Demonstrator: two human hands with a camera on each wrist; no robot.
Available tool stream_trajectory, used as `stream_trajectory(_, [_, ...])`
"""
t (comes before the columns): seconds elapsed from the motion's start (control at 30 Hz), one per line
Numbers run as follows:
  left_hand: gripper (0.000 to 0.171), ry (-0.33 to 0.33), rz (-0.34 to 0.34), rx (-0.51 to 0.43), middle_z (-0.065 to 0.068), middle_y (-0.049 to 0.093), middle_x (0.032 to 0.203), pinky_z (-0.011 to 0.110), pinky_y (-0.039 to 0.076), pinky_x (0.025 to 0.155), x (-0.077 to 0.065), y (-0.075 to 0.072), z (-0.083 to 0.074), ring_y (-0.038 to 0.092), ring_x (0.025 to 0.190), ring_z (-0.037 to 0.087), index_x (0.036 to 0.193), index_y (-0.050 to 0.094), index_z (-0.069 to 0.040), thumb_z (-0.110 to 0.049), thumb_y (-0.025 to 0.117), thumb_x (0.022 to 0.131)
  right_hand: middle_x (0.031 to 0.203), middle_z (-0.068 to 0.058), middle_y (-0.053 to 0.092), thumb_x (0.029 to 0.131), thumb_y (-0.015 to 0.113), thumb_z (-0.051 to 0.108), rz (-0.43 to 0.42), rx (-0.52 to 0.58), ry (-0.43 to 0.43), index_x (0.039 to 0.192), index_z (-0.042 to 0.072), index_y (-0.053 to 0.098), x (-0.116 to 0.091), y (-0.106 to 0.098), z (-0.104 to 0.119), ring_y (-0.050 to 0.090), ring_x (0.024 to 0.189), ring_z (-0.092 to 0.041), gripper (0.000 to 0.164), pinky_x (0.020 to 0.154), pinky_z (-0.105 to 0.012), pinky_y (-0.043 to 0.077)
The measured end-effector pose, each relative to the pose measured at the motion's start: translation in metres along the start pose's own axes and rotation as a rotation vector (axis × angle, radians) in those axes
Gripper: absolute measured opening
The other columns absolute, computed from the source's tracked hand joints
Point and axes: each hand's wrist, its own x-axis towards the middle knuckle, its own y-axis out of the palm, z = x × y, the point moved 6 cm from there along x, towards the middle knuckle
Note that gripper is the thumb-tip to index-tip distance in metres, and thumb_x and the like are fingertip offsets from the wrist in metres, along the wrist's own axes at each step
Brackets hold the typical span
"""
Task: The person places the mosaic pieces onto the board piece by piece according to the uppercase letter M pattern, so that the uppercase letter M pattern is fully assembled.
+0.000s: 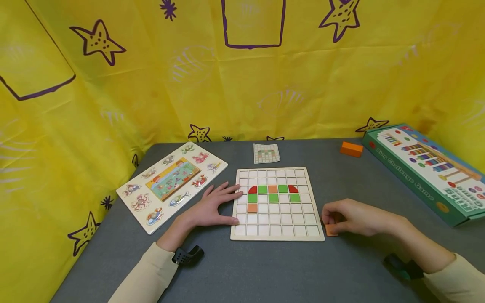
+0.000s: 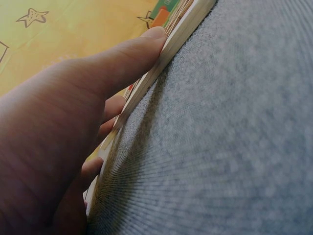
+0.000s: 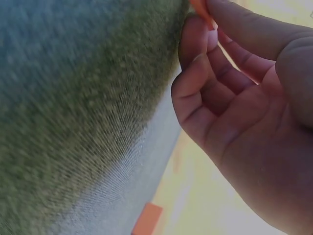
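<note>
In the head view a wooden grid board (image 1: 278,230) lies flat on the grey table. Its upper rows carry red rounded tiles (image 1: 293,189), several green square tiles (image 1: 273,198) and orange square tiles (image 1: 251,208). My left hand (image 1: 212,207) rests at the board's left edge, fingers spread and fingertips on the rim; the left wrist view shows the thumb (image 2: 132,54) lying straight along that edge. Just off the board's lower right corner, my right hand (image 1: 354,215) pinches an orange square tile (image 1: 331,230) between thumb and fingers. Part of this tile (image 3: 201,11) is hidden by the fingers.
Behind the board lies a small pattern card (image 1: 266,153). A sea-animal peg puzzle (image 1: 149,223) sits at the left. At the back right are an orange block (image 1: 351,149) and a green game box (image 1: 417,176). A yellow curtain (image 1: 235,92) hangs behind the table.
</note>
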Motion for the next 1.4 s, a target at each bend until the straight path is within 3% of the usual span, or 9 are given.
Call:
stream_trajectory(0.37, [0.085,-0.002,0.001,0.001,0.001,0.030,0.164,0.067,0.001,0.113,-0.001,0.000,0.000,0.012,0.152,0.034,0.155,0.044,-0.020,-0.052,0.078,0.085,0.081,0.012,0.057,0.095,0.074,0.022,-0.035,-0.027,0.004,0.097,0.022,0.064,0.006,-0.016,0.002,0.056,0.077,-0.009,0.010,0.067,-0.025,0.046])
stream_trajectory(0.6, [0.085,-0.007,0.008,-0.002,0.001,0.030,0.164,0.066,0.000,0.113,-0.001,0.001,0.001,0.012,0.152,0.033,0.156,0.044,-0.020,-0.052,0.078,0.085,0.082,0.010,0.058,0.095,0.073,0.017,-0.072,-0.036,-0.024,0.098,0.019,0.065,0.020,-0.019,0.007,0.056,0.077,-0.010,0.010,0.069,-0.026,0.047])
stream_trajectory(0.83, [0.085,-0.002,-0.002,0.001,0.000,0.030,0.164,0.067,0.000,0.113,-0.001,0.000,0.002,0.012,0.152,0.034,0.156,0.044,-0.020,-0.052,0.078,0.085,0.084,0.008,0.059,0.094,0.073,0.014,-0.096,-0.032,0.003,0.101,0.014,0.065,0.039,-0.022,0.010,0.056,0.079,-0.013,0.011,0.071,-0.027,0.047])
stream_trajectory(1.4, [0.085,0.003,0.000,-0.007,0.001,0.030,0.164,0.067,0.000,0.113,0.000,0.000,-0.001,0.012,0.152,0.034,0.155,0.044,-0.019,-0.050,0.079,0.085,0.084,0.008,0.057,0.093,0.072,0.007,-0.125,-0.076,-0.037,0.096,0.014,0.064,0.074,-0.016,0.013,0.055,0.078,-0.013,0.011,0.071,-0.028,0.047])
